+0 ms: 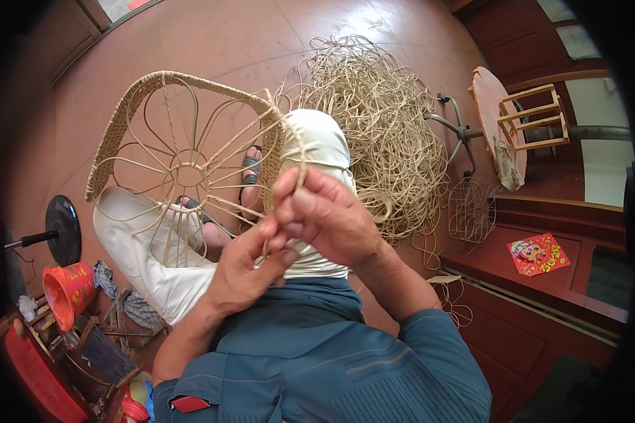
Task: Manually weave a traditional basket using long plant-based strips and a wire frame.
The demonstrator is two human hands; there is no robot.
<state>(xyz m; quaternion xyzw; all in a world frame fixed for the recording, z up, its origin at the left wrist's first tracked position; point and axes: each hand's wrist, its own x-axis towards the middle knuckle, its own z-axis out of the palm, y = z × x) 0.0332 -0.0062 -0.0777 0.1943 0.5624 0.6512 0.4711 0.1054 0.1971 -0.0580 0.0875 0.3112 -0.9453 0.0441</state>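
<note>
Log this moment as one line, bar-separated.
right hand: pinching twisted cord | left hand: close to right hand, grip unclear | woven basket frame: at knees | cord heap: floor, right

Right of the wire basket [472, 211], a red poster [538, 254] bears yellow characters [551, 265]; far left of it, an orange bin's [68, 292] yellow marks are unreadable.

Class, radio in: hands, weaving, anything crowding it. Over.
Right hand pinching twisted cord; left hand close against it, grip partly hidden. Woven frame against the legs. Loose cord heap on floor, beside right leg.
</note>
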